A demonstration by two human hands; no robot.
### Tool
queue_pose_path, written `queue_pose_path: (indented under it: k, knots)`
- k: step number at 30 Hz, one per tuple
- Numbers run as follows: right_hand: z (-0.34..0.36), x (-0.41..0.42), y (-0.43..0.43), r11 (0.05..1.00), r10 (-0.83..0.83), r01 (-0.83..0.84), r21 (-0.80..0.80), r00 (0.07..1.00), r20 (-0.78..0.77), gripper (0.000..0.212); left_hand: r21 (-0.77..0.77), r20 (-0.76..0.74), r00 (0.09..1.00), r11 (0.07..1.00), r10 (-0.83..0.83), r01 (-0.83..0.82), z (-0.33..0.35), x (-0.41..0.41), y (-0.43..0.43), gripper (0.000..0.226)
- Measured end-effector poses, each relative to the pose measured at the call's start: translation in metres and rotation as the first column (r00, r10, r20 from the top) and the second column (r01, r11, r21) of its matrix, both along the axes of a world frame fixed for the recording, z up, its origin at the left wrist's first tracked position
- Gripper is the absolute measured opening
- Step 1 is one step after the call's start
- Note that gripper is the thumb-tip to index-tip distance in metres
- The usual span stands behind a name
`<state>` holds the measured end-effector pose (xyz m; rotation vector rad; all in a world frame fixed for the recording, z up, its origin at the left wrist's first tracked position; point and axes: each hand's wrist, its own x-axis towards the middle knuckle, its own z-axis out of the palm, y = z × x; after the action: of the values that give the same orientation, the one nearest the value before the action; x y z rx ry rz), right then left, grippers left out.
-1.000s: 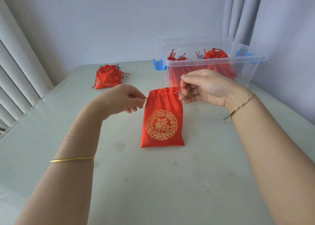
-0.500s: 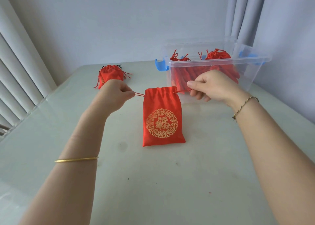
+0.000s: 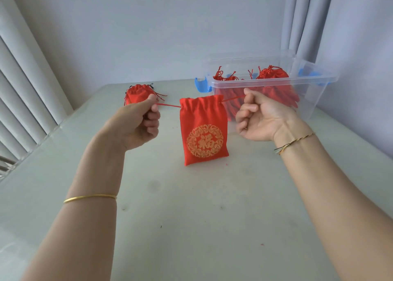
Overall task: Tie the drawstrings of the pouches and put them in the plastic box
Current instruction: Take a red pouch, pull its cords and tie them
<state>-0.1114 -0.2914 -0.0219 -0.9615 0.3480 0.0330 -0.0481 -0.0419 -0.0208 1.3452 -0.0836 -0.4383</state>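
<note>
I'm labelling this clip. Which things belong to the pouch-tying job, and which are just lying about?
Job: left hand and right hand, each pinching a drawstring; red pouch between them; second pouch behind; plastic box with pouches inside.
Lying about: curtain, blinds, table.

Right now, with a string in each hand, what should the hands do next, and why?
Probably bring both ends together and knot them: the left hand and right hand each pinch a drawstring pulled taut sideways, and the pouch mouth is already gathered.

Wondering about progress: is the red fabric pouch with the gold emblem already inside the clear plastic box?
No, the red pouch is outside the box, its drawstrings pinched by left hand and right hand.
</note>
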Motion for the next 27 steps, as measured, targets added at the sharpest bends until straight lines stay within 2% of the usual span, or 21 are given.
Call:
queue_pose_path:
  k: [2,4,8,10,12,16,19,22,25,27]
  knots:
    - [0.000,0.001,0.006,0.994,-0.079,0.080,0.073,0.997,-0.026,0.052,-0.290,-0.174,0.983,0.957,-0.059,0.006,0.000,0.004,0.001,0.043]
    - [0.002,0.002,0.008,0.974,-0.178,0.183,0.135,0.983,-0.046,0.053,-0.487,-0.266,0.960,0.872,-0.091,-0.052,0.000,0.007,0.003,0.041]
    - [0.008,0.000,0.008,0.918,-0.343,0.345,0.194,0.938,-0.044,0.039,-0.630,-0.318,0.947,0.754,-0.036,-0.183,0.006,0.007,0.001,0.022]
    - [0.009,-0.001,0.012,0.912,-0.366,0.363,0.191,0.930,-0.017,0.035,-0.650,-0.307,0.951,0.728,0.011,-0.218,0.009,0.007,-0.001,0.031]
    - [0.012,-0.002,0.016,0.918,-0.380,0.373,0.135,0.924,0.033,0.034,-0.624,-0.216,0.974,0.757,0.073,-0.196,0.015,0.006,0.000,0.046]
    - [0.027,-0.008,0.022,0.922,-0.361,0.381,-0.068,0.910,0.203,0.036,-0.509,0.094,0.988,0.859,0.123,-0.058,0.031,-0.011,-0.008,0.046]
    - [0.037,-0.014,0.036,0.910,-0.258,0.346,-0.227,0.904,0.340,0.037,-0.350,0.254,0.966,0.935,0.042,0.051,0.039,-0.028,-0.025,0.040]
    - [0.044,-0.021,0.048,0.871,-0.145,0.331,-0.363,0.879,0.454,0.043,-0.222,0.361,0.931,0.966,-0.043,0.131,0.042,-0.041,-0.038,0.035]
    - [0.048,-0.026,0.053,0.811,-0.061,0.352,-0.468,0.846,0.530,0.051,-0.063,0.429,0.898,0.989,-0.095,0.135,0.044,-0.049,-0.041,0.030]
    - [0.049,-0.029,0.056,0.768,-0.012,0.370,-0.522,0.824,0.566,0.052,0.068,0.497,0.857,0.990,-0.139,0.121,0.044,-0.052,-0.041,0.019]
